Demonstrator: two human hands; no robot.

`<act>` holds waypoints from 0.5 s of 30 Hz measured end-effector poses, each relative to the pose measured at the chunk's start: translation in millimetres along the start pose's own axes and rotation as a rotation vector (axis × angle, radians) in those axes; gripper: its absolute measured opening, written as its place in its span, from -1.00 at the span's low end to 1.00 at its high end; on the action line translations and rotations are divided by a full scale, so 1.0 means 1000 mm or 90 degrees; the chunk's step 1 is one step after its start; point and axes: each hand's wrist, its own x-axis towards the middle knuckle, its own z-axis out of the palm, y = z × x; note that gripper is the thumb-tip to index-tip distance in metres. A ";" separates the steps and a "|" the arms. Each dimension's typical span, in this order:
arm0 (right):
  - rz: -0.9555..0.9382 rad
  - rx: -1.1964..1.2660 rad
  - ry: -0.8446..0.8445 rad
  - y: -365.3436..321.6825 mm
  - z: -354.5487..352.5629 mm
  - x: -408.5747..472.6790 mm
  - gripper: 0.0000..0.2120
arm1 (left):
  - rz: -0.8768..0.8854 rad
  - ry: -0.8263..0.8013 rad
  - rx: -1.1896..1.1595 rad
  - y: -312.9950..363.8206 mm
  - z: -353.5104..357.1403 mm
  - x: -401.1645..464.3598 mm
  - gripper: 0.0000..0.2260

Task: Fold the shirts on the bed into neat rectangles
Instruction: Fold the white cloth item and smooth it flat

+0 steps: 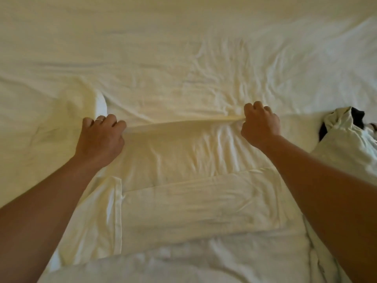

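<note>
A pale cream, soft cotton shirt (183,156) is lying spread across the middle of the bed, on a wrinkled white bed sheet (183,48) that is nearly the same colour. Its far edge is being drawn up into 1 taut, straight ridge running between the 2 hands, while the near part is lying flat with a folded panel across it. A hemmed sleeve or side flap is lying turned inward on the left, just under the left forearm.

The left hand (101,137) is gripping the left end of that ridge, fingers curled tightly over the cloth, with a ring showing on 1 finger. The right hand (260,124) is pinching the right end, knuckles up and fingers closed around the fabric.

To the right, just beside the right forearm, a crumpled white garment with black patches (346,129) is lying in a heap, touching the sheet and partly running out of view. Both bare forearms are crossing over the near corners of the shirt and hiding them.
</note>
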 end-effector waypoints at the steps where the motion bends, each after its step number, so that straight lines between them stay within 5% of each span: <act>1: 0.007 0.010 0.001 0.003 0.000 -0.014 -0.74 | 0.006 0.017 -0.013 0.000 -0.001 -0.013 -0.87; 6: 0.048 0.046 -0.020 0.016 0.008 -0.084 -0.78 | 0.017 0.073 -0.056 0.012 -0.005 -0.079 -0.76; 15: 0.113 0.087 -0.058 0.039 0.038 -0.158 -0.82 | 0.100 0.083 -0.079 0.041 0.018 -0.158 -0.85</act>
